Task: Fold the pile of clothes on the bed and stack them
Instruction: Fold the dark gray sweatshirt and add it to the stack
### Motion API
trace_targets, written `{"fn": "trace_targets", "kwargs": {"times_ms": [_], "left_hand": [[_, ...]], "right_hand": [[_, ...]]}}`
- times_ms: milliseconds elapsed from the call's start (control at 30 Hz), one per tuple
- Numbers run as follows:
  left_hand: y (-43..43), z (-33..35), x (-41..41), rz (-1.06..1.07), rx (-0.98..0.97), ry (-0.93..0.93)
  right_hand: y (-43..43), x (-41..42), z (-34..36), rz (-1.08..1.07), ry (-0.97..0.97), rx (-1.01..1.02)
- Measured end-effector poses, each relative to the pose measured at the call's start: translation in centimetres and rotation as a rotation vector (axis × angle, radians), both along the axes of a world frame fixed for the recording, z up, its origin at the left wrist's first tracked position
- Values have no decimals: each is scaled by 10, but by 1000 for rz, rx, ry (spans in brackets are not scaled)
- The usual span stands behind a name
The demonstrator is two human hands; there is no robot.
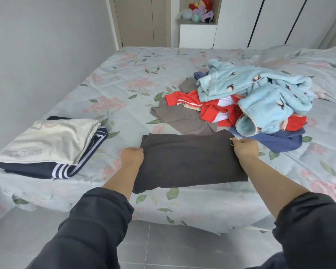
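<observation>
2 hands work 1 garment in the head view, the only view we have. We note the left hand [132,156] curled round the left edge of a dark grey garment [188,162], and the right hand [245,148] pinching its far right corner; both are clamped on cloth. The garment lies flat and roughly rectangular near the front edge of the bed [124,78], partly folded by our reading.

To its left, apart from it, sits a stack of 2 folded pieces: a cream garment [50,140] on a navy striped garment [66,169]. Behind and to the right lies the unfolded pile: a light blue fleece [250,94] on top, a red garment [211,110] under it, a grey-brown piece [182,117] spread toward the middle, and a blue garment [279,141] at the near side, just beside the right hand.

Step in hand, as we judge: folding piece 3, with 1 more fold being readied. The next move likely calls for drawing both held ends over evenly, then carrying the bundle left onto the stack without it opening. At least 4 pieces remain in the pile.
</observation>
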State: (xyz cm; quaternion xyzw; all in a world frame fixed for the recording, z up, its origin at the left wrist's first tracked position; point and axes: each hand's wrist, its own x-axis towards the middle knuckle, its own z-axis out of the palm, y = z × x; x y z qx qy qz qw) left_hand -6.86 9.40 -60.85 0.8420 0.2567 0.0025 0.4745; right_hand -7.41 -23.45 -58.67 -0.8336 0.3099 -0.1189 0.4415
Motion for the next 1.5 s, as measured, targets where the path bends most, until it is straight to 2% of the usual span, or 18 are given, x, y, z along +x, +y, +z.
{"fn": "trace_targets", "kwargs": {"times_ms": [167, 233, 433, 567, 633, 667, 733, 767, 800, 867, 900, 967, 1033, 1100, 1200, 1333, 1433, 1500], "left_hand": [[-3, 26, 24, -119, -239, 99], [-11, 33, 32, -148, -273, 90], [-4, 20, 45, -55, 96, -109], [-5, 11, 35, -110, 234, -15], [-14, 17, 30, -100, 304, -164], [-22, 22, 25, -124, 372, -306], [-38, 28, 10, -309, 526, -597], [-45, 26, 3, -483, 639, -648], [-51, 19, -5, -665, 751, -599], [-49, 0, -18, -864, 835, -282], [-44, -10, -20, -844, 798, -146], [-31, -19, -21, -723, 735, -21], [-22, -18, -24, -621, 713, 44], [-16, -13, -29, -535, 690, 70], [-8, -2, -39, -362, 617, 83], [4, 20, -42, -278, 141, 221], [14, 37, -46, -200, -286, 372], [19, 47, -50, -167, -445, 435]], "right_hand": [[1, 13, 11, 78, 14, 175], [2, 19, 14, 122, 52, 100], [-9, 30, 15, 3, -109, -156], [3, 28, 7, 87, 29, -261], [12, 25, 13, 84, -16, -368], [18, 21, 18, 96, -125, -461], [33, 6, 25, 288, -392, -672], [40, -3, 21, 459, -455, -811], [44, -10, 13, 653, -408, -956], [41, -21, -6, 861, -71, -1049], [31, -21, -15, 832, 85, -972], [9, -18, -20, 639, 259, -636], [-6, -20, -17, 477, 281, -337], [-9, -23, -12, 399, 233, -194], [-2, -27, -2, 308, 249, 184], [-1, -34, 15, 281, 365, 583], [4, -40, 24, 275, 391, 660], [12, -43, 31, 274, 350, 711]]}}
